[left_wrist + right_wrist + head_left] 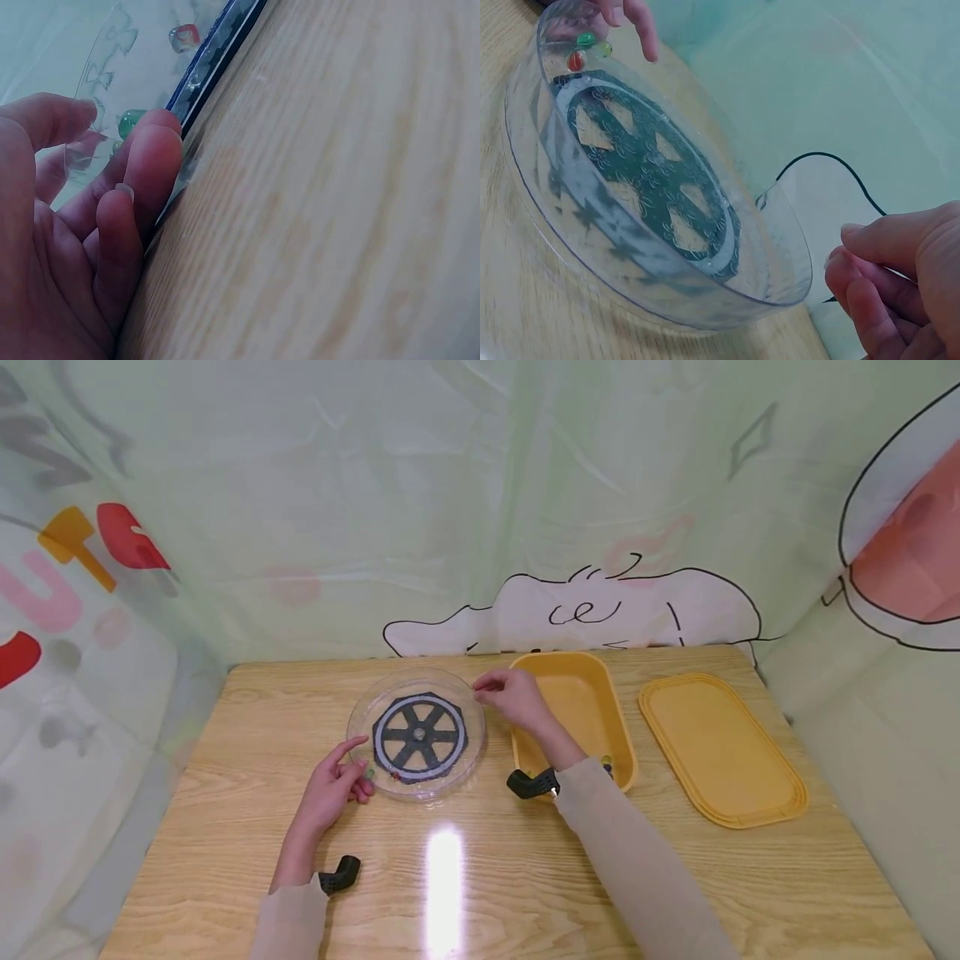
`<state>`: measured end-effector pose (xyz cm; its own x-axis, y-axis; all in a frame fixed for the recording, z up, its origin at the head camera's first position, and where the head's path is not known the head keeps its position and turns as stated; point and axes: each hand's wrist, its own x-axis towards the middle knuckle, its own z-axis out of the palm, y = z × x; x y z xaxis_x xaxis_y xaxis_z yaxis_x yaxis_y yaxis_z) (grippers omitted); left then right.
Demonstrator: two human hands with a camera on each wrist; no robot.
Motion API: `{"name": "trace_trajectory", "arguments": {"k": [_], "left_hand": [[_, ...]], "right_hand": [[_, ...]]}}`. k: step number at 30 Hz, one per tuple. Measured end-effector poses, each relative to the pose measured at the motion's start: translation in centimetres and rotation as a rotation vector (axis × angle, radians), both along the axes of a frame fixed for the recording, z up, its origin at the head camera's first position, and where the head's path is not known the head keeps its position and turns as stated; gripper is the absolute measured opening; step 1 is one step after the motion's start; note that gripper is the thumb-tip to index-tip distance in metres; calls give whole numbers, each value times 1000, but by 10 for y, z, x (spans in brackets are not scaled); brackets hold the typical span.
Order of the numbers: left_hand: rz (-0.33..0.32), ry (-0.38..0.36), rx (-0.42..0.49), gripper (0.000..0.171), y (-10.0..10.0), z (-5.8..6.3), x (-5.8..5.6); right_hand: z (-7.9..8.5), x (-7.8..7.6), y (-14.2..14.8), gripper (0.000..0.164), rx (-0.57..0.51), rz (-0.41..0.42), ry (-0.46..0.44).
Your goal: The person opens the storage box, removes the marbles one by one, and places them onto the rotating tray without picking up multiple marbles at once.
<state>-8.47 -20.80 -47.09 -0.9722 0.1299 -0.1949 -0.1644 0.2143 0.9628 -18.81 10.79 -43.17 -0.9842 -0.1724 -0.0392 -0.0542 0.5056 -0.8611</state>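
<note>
A round clear plastic dish point(480, 752) stands on the table, with a dark wheel-shaped pattern showing through its base. Inside, near the left hand, lie a green marble point(585, 40), a red marble point(576, 61) and a yellowish-green marble point(602, 49). My left hand point(335, 787) holds the dish at its front-left wall, some fingers reaching over the rim and others outside. My right hand point(513, 697) hovers by the right rim, its thumb and fingertips pinched together; nothing shows between them.
Right of the dish is a yellow-orange box point(624, 727) with a few marbles point(607, 763) at its front corner, partly hidden by the sleeve. Farther right lies its flat lid point(723, 752). A patterned curtain point(337, 527) hangs behind the wooden table point(397, 893).
</note>
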Motion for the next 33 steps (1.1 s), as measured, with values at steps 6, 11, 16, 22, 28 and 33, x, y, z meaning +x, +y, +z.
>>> {"name": "trace_trajectory", "arguments": {"k": [6,11,16,22,28,33], "left_hand": [[-12,9,7,43,-1,0,-1],[-15,18,10,43,-2,-2,-2],[-12,19,9,43,-3,-2,-1],[-16,19,9,43,-2,-3,-1],[-14,21,-2,43,-1,-2,-1],[-14,24,-2,43,-2,-2,-1]], "right_hand": [[-2,0,-3,20,7,-7,-12],[3,1,-1,18,18,-23,-23],[6,3,1,18,11,-11,-27],[8,5,9,19,-16,12,-34],[10,4,27,19,-52,6,-20],[10,5,43,19,-60,0,28]]}}
